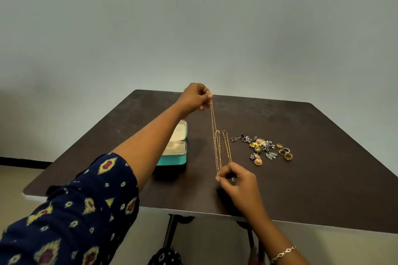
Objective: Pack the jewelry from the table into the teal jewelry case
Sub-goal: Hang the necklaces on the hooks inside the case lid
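Gold chain [213, 127] runs taut between our pinches: our left hand [195, 98] nips its top, our right hand [237, 180] its bottom, likely so it cannot tangle; the teal jewelry case [172, 160] lies left of both grips.

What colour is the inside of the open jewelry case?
Cream lining inside the teal rectangular jewelry case, seen best in the head view.

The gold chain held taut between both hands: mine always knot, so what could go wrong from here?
The gold chain runs doubled from the left hand down to the right hand; if either grip slips, the strands may knot. Its lower end sits right beside the other chains on the table, so it could snag them. The left forearm crosses above the open teal case and might bump it.
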A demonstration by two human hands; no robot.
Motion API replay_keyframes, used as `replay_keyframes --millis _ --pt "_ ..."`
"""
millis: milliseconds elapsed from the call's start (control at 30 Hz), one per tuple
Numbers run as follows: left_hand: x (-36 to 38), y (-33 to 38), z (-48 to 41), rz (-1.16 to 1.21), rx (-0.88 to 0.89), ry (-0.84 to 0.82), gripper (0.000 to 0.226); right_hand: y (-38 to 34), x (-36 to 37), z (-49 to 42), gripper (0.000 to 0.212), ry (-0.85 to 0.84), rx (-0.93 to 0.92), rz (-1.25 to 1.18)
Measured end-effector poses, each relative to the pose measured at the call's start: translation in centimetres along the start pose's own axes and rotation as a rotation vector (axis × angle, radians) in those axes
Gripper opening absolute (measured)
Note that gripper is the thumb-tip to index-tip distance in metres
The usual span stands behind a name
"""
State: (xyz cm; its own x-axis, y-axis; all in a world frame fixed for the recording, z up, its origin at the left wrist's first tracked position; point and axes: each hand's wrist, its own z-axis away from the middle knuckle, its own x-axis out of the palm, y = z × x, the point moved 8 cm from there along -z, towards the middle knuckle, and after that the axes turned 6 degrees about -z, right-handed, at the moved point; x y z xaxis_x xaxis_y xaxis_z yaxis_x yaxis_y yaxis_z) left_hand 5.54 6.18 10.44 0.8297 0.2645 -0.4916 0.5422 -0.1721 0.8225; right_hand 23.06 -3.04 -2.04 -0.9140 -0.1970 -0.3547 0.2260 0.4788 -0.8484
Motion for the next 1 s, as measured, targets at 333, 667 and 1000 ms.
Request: replay_keyframes --millis 333,667,1000 --pt "-1.7 5.0 2.2 0.08 0.089 0.064 0.018 -2.2 -1.9 1.6 0.028 0.034 0.085 -0.402" --pt "-2.3 6.3 3.9 0.063 0.081 0.084 0.018 -4.1 -2.8 3.4 0.021 0.017 0.051 -0.155" --pt "-2.8 3.8 5.6 0.15 -0.054 0.09 0.02 -8.8 -3.4 5.2 0.008 0.161 -0.394 0.012"
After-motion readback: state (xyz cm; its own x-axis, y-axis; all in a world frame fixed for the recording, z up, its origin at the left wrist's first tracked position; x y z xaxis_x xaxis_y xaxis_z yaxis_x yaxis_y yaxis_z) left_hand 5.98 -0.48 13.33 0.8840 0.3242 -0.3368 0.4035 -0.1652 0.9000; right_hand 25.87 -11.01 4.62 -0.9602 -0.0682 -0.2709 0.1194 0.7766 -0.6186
